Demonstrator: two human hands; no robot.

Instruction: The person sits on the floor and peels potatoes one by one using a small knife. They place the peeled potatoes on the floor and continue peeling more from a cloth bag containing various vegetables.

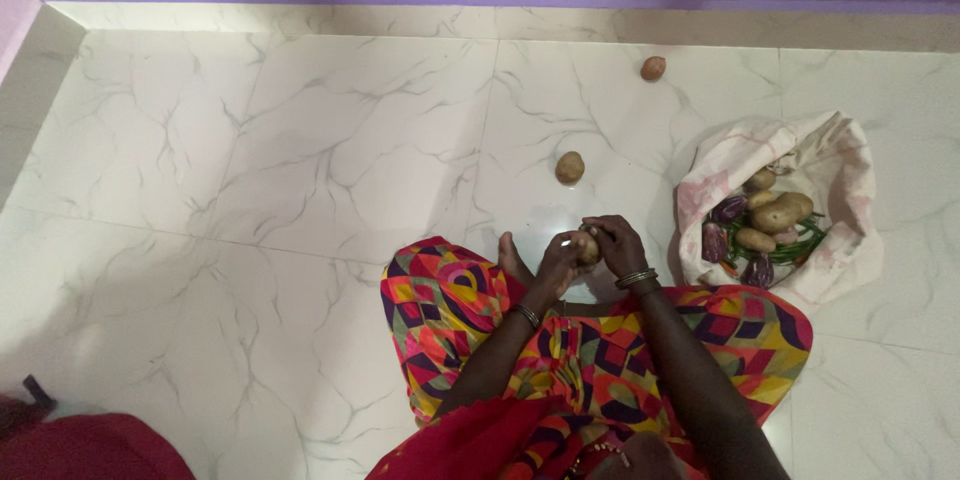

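Potato [588, 248] sits between both my hands above the floor [300, 160], over my lap. Left hand [558, 262] and right hand [618, 245] both curl around it. Risk: wet peel, fingers slip, it rolls toward the loose potato [569, 167].

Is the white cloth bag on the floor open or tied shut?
Open: the white cloth bag's mouth is spread wide, showing potatoes and green beans inside.
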